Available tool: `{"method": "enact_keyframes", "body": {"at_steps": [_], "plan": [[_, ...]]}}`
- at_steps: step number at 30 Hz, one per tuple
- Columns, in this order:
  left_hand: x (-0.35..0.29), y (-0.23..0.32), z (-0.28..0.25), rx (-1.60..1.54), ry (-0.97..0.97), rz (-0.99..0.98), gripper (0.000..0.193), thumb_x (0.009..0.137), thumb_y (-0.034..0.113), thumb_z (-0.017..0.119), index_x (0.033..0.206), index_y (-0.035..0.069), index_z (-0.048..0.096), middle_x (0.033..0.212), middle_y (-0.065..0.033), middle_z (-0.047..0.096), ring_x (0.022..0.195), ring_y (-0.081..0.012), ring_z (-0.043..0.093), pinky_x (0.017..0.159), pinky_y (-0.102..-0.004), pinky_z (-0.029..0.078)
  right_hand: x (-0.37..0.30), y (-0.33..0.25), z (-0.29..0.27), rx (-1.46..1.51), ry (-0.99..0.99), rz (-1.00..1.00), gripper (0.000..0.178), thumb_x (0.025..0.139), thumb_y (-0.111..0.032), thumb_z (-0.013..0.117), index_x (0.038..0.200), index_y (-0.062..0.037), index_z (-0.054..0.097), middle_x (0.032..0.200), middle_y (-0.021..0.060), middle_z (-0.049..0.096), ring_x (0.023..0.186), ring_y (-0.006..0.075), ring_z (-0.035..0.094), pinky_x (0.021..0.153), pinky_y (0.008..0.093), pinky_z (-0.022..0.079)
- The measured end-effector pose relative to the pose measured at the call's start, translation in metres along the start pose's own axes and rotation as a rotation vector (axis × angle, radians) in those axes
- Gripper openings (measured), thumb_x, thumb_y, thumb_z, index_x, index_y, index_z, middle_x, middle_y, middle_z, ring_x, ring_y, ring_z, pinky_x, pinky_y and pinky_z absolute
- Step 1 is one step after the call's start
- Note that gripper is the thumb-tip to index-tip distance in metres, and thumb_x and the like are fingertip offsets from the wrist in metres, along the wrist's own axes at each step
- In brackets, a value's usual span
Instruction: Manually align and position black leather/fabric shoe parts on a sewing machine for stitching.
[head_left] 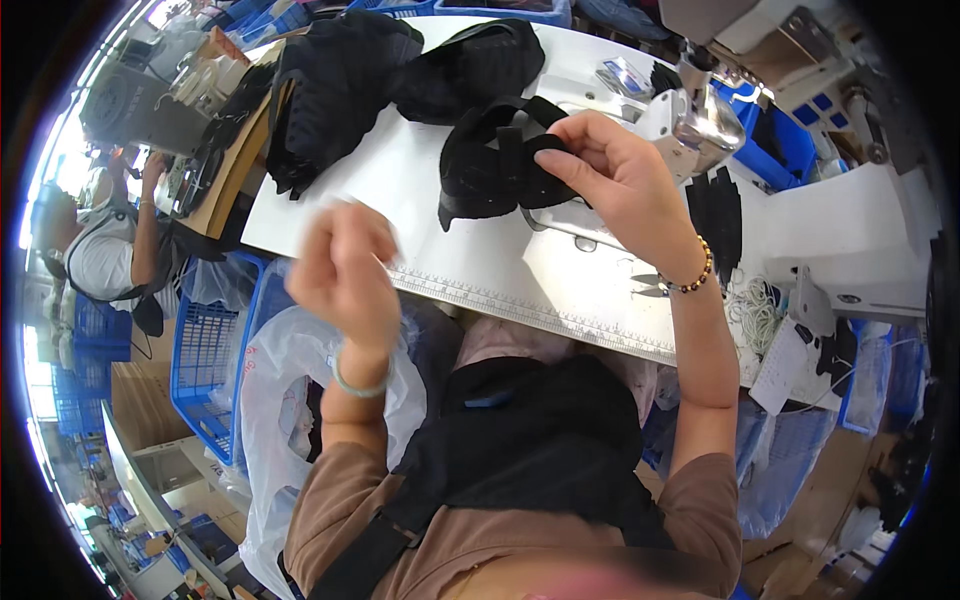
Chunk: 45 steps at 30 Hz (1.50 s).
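Observation:
My right hand (pixel 625 180) pinches the edge of a black padded fabric piece (pixel 480 175) between thumb and fingers. Narrow black straps cross the piece, and one loops up at its top. It is held over the white sewing table (pixel 440 255), close to the sewing machine head (pixel 690 130). My left hand (pixel 345 265) is apart from the piece, above the table's near left edge. Motion blurs its curled fingers, so whether anything is in them does not show. Behind the held piece lie a black fabric bundle (pixel 475 70) and a larger black stack (pixel 335 95).
Small scissors (pixel 650 285) and loose pale thread (pixel 755 310) lie right of the ruler strip (pixel 500 300). Black strips (pixel 715 215) rest beside the machine. A blue basket (pixel 205 350) and white plastic bag (pixel 265 400) stand left. Another person (pixel 110 240) sits farther left.

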<state>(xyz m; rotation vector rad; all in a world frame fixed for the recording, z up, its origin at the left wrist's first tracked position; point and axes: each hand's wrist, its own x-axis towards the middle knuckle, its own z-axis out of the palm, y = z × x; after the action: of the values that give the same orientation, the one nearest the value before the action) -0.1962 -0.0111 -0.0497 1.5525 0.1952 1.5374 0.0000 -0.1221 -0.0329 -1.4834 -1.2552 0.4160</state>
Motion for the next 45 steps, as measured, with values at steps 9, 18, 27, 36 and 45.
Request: {"method": "enact_keyframes", "body": {"at_steps": [9,18,27,36,45], "plan": [[-0.043,-0.013,0.052,-0.646,-0.038,-0.673,0.017,0.090,0.009,0.055,0.094,-0.007,0.060,0.070,-0.0116,0.062,0.056,-0.0144,0.058,0.051,-0.0251,0.048,-0.013,-0.032,0.011,0.083,-0.054,0.012,0.020,0.084,-0.013,0.065,0.099,0.0002,0.058,0.078,0.0018,0.059,0.059,0.0035,0.048,0.054,0.0186,0.040],[-0.046,-0.021,0.064,-0.598,-0.033,-0.440,0.013,0.089,0.002,0.055,0.095,-0.008,0.061,0.073,-0.0083,0.064,0.064,-0.0111,0.060,0.059,-0.0218,0.049,-0.024,-0.029,0.009,-0.879,0.081,-0.980,0.028,0.063,-0.004,0.071,0.091,-0.0064,0.069,0.087,-0.0020,0.052,0.060,0.0085,0.051,0.049,0.0198,0.042],[-0.050,-0.027,0.068,-0.560,0.034,-0.487,0.014,0.089,0.001,0.055,0.093,-0.008,0.064,0.080,-0.0025,0.064,0.072,-0.0044,0.054,0.064,-0.0171,0.045,-0.028,-0.018,0.002,-0.928,0.084,-1.132,0.039,0.057,-0.006,0.071,0.095,-0.0079,0.068,0.087,-0.0023,0.047,0.061,0.0103,0.049,0.047,0.0206,0.041],[-0.051,-0.036,0.029,-0.472,-0.362,-0.633,0.018,0.085,0.004,0.059,0.098,-0.008,0.061,0.090,-0.0137,0.064,0.081,-0.0180,0.063,0.072,-0.0277,0.051,-0.035,-0.037,0.020,-0.314,-0.019,-0.196,0.028,0.074,-0.002,0.069,0.100,-0.0033,0.060,0.082,0.0072,0.058,0.057,0.0151,0.055,0.052,0.0259,0.045],[0.028,-0.108,-0.140,-0.603,0.161,-0.596,0.019,0.089,0.009,0.055,0.107,0.002,0.055,0.105,-0.0069,0.062,0.096,-0.0140,0.060,0.086,-0.0254,0.049,-0.027,0.018,0.161,-0.738,-0.217,-1.070,0.017,0.068,-0.012,0.056,0.078,-0.0002,0.060,0.075,0.0042,0.053,0.070,0.0156,0.054,0.058,0.0233,0.045]]}}
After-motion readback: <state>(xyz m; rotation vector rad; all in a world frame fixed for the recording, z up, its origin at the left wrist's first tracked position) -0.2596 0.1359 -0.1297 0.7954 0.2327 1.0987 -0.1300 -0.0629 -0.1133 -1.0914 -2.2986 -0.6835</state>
